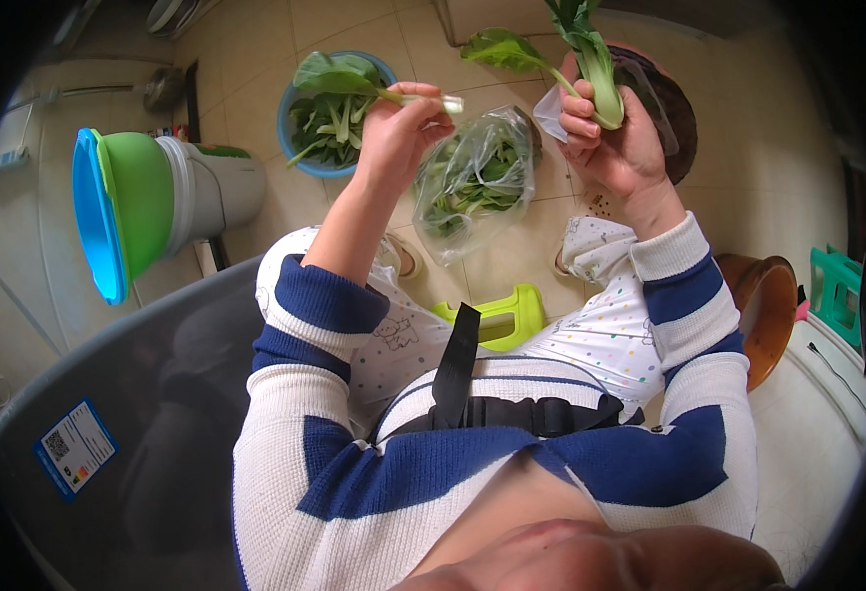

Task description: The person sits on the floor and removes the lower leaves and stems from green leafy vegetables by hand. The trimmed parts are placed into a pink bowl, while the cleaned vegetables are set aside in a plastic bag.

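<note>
My left hand (402, 133) pinches a single detached bok choy leaf (340, 74) by its pale stalk, above the edge of a blue basin (283, 122) that holds loose green leaves (333, 129). In my right hand (625, 151) is a head of bok choy (597, 74), its white base toward my palm, with one leaf (503, 50) splayed out to the left. Between my hands, on the tiled floor, sits a clear plastic bag (444, 233) with more greens (488, 185) inside. Behind my right hand, a dark round container (682, 103) with translucent plastic at it is partly hidden.
A yellow-green plastic stool (529, 314) shows between my legs. Stacked blue and green basins (134, 199) stand over a grey bucket (233, 185) at left, near a dark glossy appliance (182, 414) bearing a label. A brown tub (772, 318) and green stool (835, 292) are at right.
</note>
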Demonstrator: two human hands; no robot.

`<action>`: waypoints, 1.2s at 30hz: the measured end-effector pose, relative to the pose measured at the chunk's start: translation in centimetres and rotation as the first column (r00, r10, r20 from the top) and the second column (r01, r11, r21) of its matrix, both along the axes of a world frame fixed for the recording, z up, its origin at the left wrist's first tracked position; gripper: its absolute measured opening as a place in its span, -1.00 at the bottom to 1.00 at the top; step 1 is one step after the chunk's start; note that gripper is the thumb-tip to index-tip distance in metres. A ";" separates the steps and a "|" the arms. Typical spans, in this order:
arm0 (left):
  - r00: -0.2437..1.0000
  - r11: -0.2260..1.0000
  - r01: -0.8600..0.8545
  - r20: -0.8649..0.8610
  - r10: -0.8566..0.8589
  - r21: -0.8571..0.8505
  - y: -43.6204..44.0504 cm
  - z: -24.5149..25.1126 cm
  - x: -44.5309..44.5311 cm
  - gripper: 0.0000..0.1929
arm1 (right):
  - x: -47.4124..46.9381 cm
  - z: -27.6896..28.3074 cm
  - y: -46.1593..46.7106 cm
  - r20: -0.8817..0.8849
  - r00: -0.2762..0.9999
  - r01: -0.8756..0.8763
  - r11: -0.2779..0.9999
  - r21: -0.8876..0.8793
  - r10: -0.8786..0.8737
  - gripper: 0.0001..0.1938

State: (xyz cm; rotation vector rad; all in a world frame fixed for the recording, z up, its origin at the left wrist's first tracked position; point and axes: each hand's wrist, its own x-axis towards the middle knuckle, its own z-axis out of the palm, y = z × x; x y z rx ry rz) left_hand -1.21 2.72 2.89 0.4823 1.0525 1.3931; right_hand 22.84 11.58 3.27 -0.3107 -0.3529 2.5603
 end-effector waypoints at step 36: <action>0.984 0.981 0.179 0.029 -0.177 -0.079 -1.4 -0.6 3.8 -0.79 | -3.0 1.7 -4.7 0.170 0.643 -0.472 -0.212 0.855 -0.747 -0.63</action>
